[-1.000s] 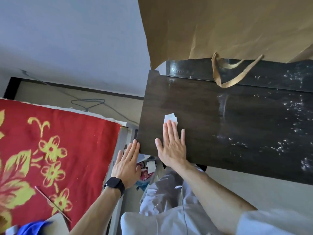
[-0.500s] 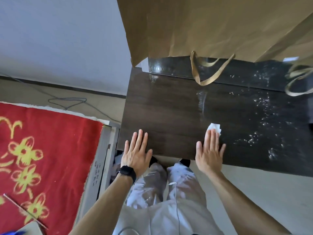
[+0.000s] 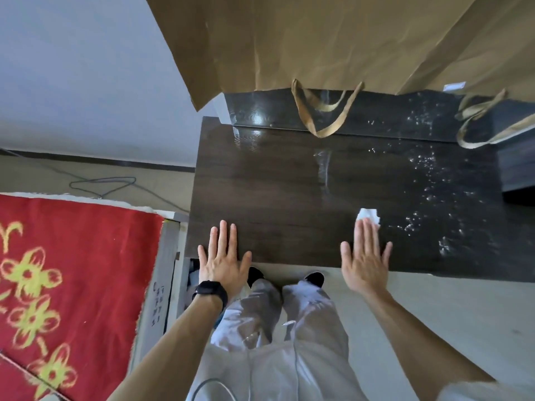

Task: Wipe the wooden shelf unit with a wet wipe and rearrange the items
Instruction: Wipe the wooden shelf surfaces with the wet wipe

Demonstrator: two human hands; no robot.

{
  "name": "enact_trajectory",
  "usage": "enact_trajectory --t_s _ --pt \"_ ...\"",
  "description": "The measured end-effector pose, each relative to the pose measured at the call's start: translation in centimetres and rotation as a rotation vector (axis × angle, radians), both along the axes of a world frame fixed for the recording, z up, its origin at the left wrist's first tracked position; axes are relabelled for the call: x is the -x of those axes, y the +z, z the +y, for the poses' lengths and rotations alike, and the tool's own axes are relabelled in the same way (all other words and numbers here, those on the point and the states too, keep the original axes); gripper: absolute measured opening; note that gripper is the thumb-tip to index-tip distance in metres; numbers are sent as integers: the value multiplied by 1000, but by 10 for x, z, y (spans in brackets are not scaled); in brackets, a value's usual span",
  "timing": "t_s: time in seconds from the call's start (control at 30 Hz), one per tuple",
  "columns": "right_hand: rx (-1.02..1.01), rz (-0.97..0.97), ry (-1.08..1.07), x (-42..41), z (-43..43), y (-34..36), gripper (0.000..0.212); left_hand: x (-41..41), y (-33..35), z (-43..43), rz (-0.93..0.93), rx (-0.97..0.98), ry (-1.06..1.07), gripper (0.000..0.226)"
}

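We noted the left hand flat, bracing the shelf top's near edge. The right hand, open-palmed on the wet wipe, had swept rightward toward the white specks below the paper bag.

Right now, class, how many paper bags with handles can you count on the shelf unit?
2: one large paper bag at the back centre, and a second paper bag at the right, cut off by the frame edge. Others may lie out of view.

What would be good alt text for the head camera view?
A person's right hand presses a white wet wipe flat on a dark wooden shelf top, left hand flat at its near edge. Brown paper bags stand behind.
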State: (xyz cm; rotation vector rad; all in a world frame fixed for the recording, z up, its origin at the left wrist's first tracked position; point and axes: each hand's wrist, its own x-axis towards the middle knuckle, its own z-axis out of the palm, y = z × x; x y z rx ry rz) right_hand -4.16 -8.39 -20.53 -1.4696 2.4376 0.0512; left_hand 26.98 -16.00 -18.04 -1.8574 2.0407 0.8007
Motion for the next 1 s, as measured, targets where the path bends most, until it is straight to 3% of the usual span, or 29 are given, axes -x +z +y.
enact_trajectory --t_s 0.07,0.13,0.3,0.37,0.43,0.5,0.6,0.67,0.8,0.87,0.93,1.0 --pt "-13 -18 -150 13 3 2 71 8 1 -2 8 36 33 74" --pt "4 -15 -151 -16 -10 1 74 14 2 -6 0 64 30 73" --pt "63 -113 455 -113 -43 -1 65 19 -3 -22 -9 84 -67 76" --pt "71 -123 542 -97 -44 -2 63 17 -5 -30 -12 91 -99 76" --pt "39 -56 389 -57 -32 -5 64 17 -7 -34 -4 72 -103 76" --pt "4 10 90 -6 -16 -6 66 18 -8 -33 15 58 -85 75" --pt "-6 -30 -248 23 -11 0 71 21 -8 -32 19 62 -62 75" --pt "14 -3 -204 -8 -21 2 73 23 -7 -32 17 61 -58 75" --pt "50 -109 401 -107 -52 0 66 21 -8 -34 -14 34 -69 75" --pt "72 -135 546 -112 -79 -1 63 21 -8 -34 -28 23 -80 74" --pt "78 -97 488 -79 -93 -5 62 21 -7 -35 -31 13 -80 74" --pt "26 -22 243 -26 -89 -7 64 21 -7 -35 -28 18 -76 74"
